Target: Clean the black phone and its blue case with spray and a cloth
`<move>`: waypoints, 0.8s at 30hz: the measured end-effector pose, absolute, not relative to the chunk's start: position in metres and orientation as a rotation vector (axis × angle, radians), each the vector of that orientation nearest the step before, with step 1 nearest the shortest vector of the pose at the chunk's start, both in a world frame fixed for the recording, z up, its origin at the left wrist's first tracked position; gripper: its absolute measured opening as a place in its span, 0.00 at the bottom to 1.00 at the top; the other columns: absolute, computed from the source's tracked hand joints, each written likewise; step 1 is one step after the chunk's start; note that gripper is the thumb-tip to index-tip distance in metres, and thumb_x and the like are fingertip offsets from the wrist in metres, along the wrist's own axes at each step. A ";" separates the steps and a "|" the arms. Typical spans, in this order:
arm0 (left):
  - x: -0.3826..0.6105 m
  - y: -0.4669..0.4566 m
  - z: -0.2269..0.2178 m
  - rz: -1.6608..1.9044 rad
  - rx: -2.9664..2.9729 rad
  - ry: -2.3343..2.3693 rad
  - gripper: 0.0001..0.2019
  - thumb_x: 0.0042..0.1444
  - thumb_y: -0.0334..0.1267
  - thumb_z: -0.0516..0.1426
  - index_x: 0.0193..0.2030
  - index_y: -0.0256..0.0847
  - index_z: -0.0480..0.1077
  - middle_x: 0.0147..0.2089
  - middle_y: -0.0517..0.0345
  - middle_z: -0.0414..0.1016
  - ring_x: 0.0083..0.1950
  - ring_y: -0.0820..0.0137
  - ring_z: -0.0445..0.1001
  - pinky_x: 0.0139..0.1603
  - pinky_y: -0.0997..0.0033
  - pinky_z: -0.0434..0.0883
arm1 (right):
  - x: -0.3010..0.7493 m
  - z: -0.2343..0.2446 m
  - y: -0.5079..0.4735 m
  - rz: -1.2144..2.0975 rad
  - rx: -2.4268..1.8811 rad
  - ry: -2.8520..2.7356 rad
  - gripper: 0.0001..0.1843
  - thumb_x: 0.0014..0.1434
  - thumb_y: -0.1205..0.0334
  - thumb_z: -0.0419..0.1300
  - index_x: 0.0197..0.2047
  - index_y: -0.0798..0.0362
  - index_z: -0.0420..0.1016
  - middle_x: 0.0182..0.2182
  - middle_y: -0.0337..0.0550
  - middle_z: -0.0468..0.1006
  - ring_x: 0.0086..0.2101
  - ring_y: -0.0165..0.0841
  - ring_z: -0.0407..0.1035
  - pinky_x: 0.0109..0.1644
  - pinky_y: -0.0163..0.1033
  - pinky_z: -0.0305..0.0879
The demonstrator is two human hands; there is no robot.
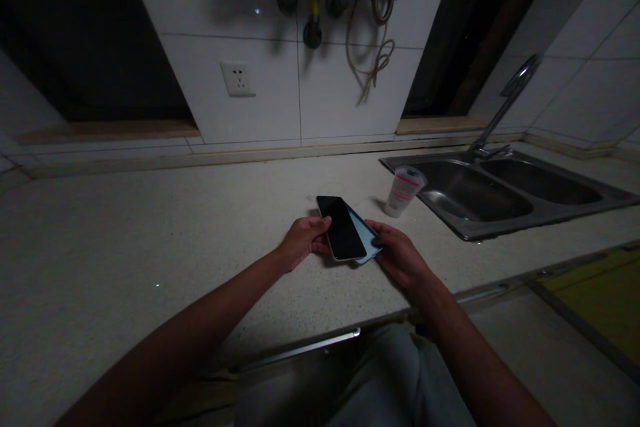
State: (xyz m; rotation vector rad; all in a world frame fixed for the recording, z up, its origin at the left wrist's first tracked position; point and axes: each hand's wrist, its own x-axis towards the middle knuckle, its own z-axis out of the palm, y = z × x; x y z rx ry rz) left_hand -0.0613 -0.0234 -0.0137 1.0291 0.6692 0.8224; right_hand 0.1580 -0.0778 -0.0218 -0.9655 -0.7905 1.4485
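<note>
My left hand (306,240) grips a smartphone (343,230) with a dark screen, thumb on the front near its left edge. Partly behind the phone, and sticking out to its right, is a light blue phone case (364,233). My right hand (397,253) has its fingers closed on the case's right edge, the thumb on its inner side. Phone and case overlap at a slight angle, with the phone in front. Both are held over the pale countertop (240,213). How far the phone sits from the case underneath is hidden.
A clear plastic cup (403,191) with pink print stands beyond my right hand. To the right is a double steel sink (463,235) with a tall faucet (507,103). The tiled wall behind carries a socket (238,79), pipe fittings and a hanging cord (373,70).
</note>
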 end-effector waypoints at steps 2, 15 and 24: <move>-0.061 -0.024 -0.013 0.825 1.031 0.678 0.23 0.50 0.52 0.69 0.37 0.31 0.73 0.33 0.51 0.78 0.30 0.70 0.78 0.31 0.69 0.79 | 0.159 -0.022 -0.079 1.523 -0.901 -0.798 0.22 0.42 0.74 0.60 0.43 0.55 0.80 0.39 0.42 0.82 0.36 0.33 0.74 0.41 0.36 0.71; -0.055 -0.029 -0.005 0.901 0.988 0.817 0.18 0.53 0.36 0.68 0.47 0.32 0.68 0.32 0.52 0.79 0.27 0.70 0.79 0.29 0.71 0.79 | 0.152 -0.022 -0.076 1.781 -0.651 -0.765 0.27 0.41 0.78 0.54 0.46 0.60 0.77 0.38 0.47 0.83 0.38 0.38 0.77 0.49 0.44 0.76; -0.053 -0.031 -0.004 0.938 0.957 0.851 0.19 0.49 0.35 0.70 0.44 0.33 0.69 0.32 0.54 0.79 0.27 0.71 0.79 0.29 0.71 0.79 | 0.147 -0.022 -0.078 1.542 -0.751 -0.726 0.26 0.37 0.76 0.57 0.43 0.55 0.76 0.41 0.45 0.81 0.40 0.37 0.75 0.52 0.46 0.73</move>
